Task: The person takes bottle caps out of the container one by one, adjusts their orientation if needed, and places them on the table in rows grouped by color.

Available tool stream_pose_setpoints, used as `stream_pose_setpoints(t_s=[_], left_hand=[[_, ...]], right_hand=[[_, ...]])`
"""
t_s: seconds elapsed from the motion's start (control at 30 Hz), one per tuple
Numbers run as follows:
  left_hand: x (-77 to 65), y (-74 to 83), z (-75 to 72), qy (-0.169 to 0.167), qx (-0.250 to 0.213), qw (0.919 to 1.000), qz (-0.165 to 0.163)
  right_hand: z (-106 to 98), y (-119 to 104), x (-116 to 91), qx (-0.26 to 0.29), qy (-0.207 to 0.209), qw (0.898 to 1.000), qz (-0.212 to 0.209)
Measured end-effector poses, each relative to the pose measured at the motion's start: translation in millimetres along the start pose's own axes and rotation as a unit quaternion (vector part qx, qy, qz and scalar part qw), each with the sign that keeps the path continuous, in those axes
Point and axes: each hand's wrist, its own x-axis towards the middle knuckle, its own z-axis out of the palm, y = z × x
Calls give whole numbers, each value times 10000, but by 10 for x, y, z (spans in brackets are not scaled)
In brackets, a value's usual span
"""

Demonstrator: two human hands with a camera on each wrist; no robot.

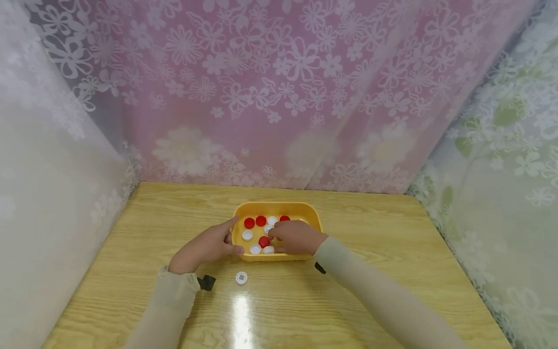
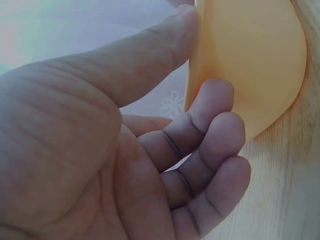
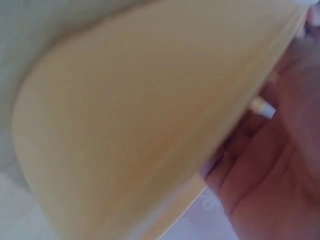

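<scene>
A yellow plastic tray [image 1: 279, 258] stands on the table with red and white bottle caps in it. My left hand [image 1: 208, 246] holds the tray's left end, thumb and forefinger apart along the rim. In the left wrist view, its other fingers [image 2: 215, 140] curl beside the outer wall. My right hand [image 1: 296, 236] reaches over the front wall into the tray, its curled fingers at a white cap [image 1: 268, 229]. A red cap [image 1: 263, 241] lies just beside these fingers. In the right wrist view, the tray wall hides most of the right fingertips.
One white cap [image 1: 241, 277] with a grey mark lies on the wooden table [image 1: 370, 291] in front of the tray. Behind the table hangs a pink flowered curtain [image 1: 279, 97], with pale flowered curtains at both sides.
</scene>
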Motion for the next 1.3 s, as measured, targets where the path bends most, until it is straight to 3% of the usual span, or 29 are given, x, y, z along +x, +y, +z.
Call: stream_pose_setpoints(t_s=[0.17,0.33,0.63,0.8,0.97,1.07,1.2,1.3], left_hand=[[-6,4,-1,6,-11,10000,-12],[-5,13,-4,-13,24,10000,12],[6,-18,5,28,-5,10000,-65],[3,-28,-1,47,71,10000,-41],[1,-17,5,8,123,9999,-8],[1,-8,4,-2,91,9999,42],[5,-6,4,-1,38,10000,10],[8,-13,15,0,23,10000,-10]], right_hand=[[-29,-6,128,108,-328,9987,-386],[-41,-76,182,100,-157,9969,-769],[-52,-34,132,-184,12,9995,-272],[-174,-44,-15,299,344,9989,-69],[-277,-123,-271,131,1310,9891,-653],[-277,-211,-404,186,1725,9816,-797],[-205,-356,-538,476,1623,9823,-808],[-130,-456,-622,366,1447,9843,-942]])
